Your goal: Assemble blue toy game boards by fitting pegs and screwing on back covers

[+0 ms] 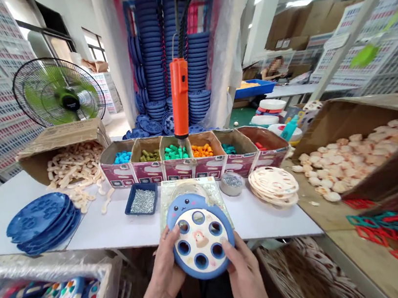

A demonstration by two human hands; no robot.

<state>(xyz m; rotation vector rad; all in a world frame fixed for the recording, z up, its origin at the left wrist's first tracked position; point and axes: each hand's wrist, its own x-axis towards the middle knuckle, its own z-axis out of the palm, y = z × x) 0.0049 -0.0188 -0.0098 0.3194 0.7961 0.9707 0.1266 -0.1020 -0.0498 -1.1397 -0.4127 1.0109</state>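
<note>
Between my two hands is a round blue plastic toy body with a small face at its top. A cream disc with several round holes and a printed animal sits on its front. My left hand grips the left rim, thumb on the face side. On the right rim my right hand closes with its thumb near a hole. Behind the toy lies a printed package on the table. An orange electric screwdriver hangs point down above the boxes.
Boxes of coloured pegs line the table's back. A tray of screws, a tub of screws, cream discs and blue plates stand around. Cartons of parts flank both sides. A crate of assembled toys is lower left.
</note>
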